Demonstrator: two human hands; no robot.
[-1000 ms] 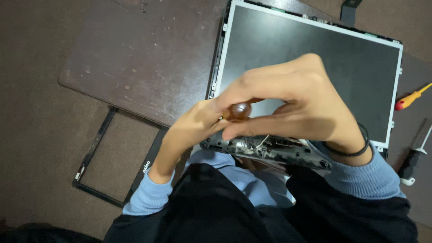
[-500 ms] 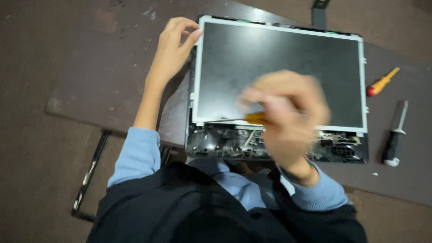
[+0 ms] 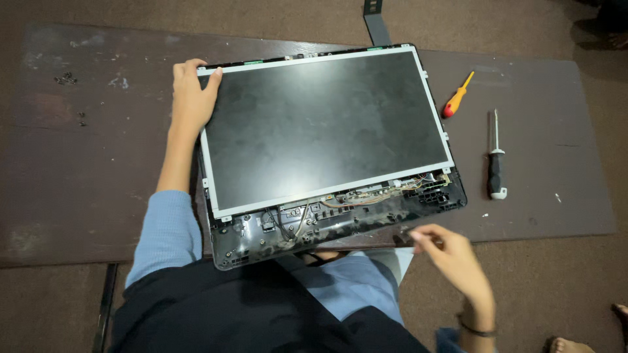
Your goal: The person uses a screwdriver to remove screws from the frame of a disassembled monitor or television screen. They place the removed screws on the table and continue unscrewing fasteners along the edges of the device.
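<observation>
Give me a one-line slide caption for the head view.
Left hand grips the far left corner of an opened laptop screen panel; right hand pinches near its exposed lower edge; two screwdrivers lie alongside.

A long, dark brown, scuffed wooden counter (image 3: 78, 163) with pale worn patches stands on a brown floor (image 3: 575, 287). In its middle lies an opened flat display (image 3: 324, 131): a dark glass panel in a thin silver metal frame, set in a black plastic shell whose near edge shows bare wiring and overhangs the counter's near edge. To its right lie a small orange-handled screwdriver (image 3: 456, 98) and, just beyond, a longer black-handled screwdriver (image 3: 496, 160). A few small dark screws (image 3: 65, 79) sit near the far left corner.
</observation>
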